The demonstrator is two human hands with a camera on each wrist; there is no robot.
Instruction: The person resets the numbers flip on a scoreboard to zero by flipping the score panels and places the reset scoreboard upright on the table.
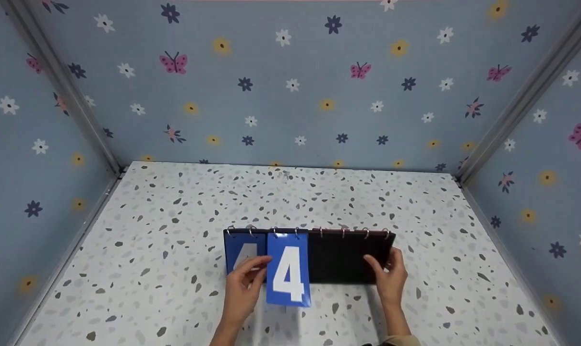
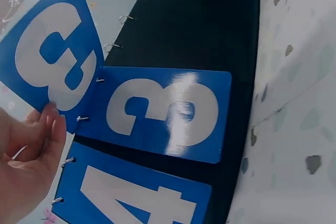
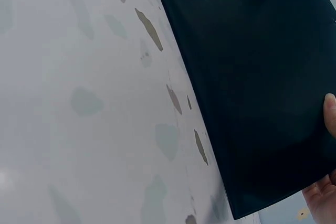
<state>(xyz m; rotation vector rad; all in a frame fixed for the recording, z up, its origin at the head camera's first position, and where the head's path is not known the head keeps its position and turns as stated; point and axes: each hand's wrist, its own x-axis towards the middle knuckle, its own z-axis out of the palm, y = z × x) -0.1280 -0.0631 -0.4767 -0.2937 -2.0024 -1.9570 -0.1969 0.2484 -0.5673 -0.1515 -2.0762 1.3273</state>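
A black flip scoreboard [image 1: 343,259] with metal rings along its top edge stands tilted over the speckled table. My left hand [image 1: 242,293] pinches the edge of a blue number card [image 1: 288,269], lifted off the board. A white 4 faces the head view; the left wrist view shows a 3 on its other side. Beneath it, another blue card with a 3 [image 2: 163,116] lies against the board. Left of these hangs a second blue 4 card [image 1: 245,245], partly behind the hand. My right hand [image 1: 392,278] grips the board's right end, thumb in front, other fingers behind.
The white speckled tabletop [image 1: 175,206] surrounds the scoreboard. A blue panel [image 1: 290,96] with flowers and butterflies rises at the back, with similar panels at both sides. Grey metal posts [image 1: 65,91] mark the corners.
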